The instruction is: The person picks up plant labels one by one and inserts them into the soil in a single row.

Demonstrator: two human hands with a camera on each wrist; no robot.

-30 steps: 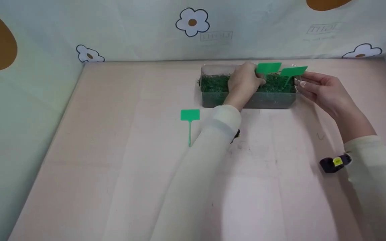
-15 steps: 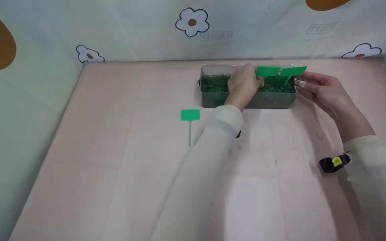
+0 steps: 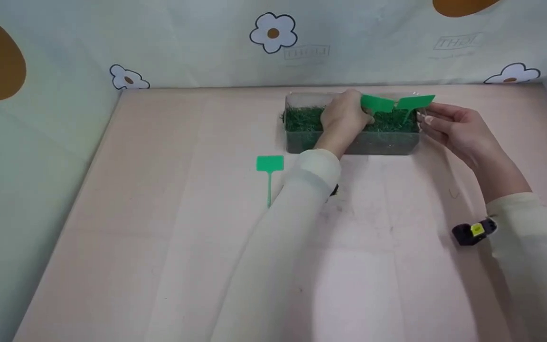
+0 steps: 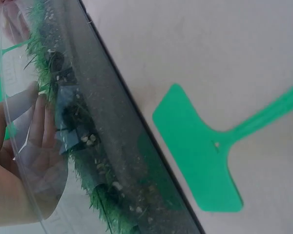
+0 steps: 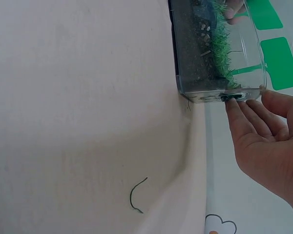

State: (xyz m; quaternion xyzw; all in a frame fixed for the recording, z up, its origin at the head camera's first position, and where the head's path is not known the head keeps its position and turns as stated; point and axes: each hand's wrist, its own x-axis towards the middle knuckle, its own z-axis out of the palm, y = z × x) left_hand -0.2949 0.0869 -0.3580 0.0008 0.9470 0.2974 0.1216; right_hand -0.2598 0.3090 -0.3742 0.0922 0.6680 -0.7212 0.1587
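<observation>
A clear box (image 3: 382,145) holds dark soil and green grass. My left hand (image 3: 344,116) reaches over its front wall and pinches the stem of a green tag (image 3: 378,103) low at the grass. Just right of it, a second green tag (image 3: 416,101) stands tilted in the grass. In the right wrist view, my right hand (image 5: 273,126) rests its fingertips against the box's end wall, fingers nearly straight. The left wrist view shows my left hand (image 4: 27,161) through the clear wall, thumb and fingers meeting at the stem.
A third green tag (image 3: 269,163) lies flat on the pale table (image 3: 197,237), in front of the box and left of my left forearm. A thin curved strand (image 5: 133,196) lies near my right arm. A flowered sheet (image 3: 197,47) stands behind the table.
The tag in my left hand has sunk lower into the grass and its plate has tipped, right side down. My right hand has stayed at the box's end.
</observation>
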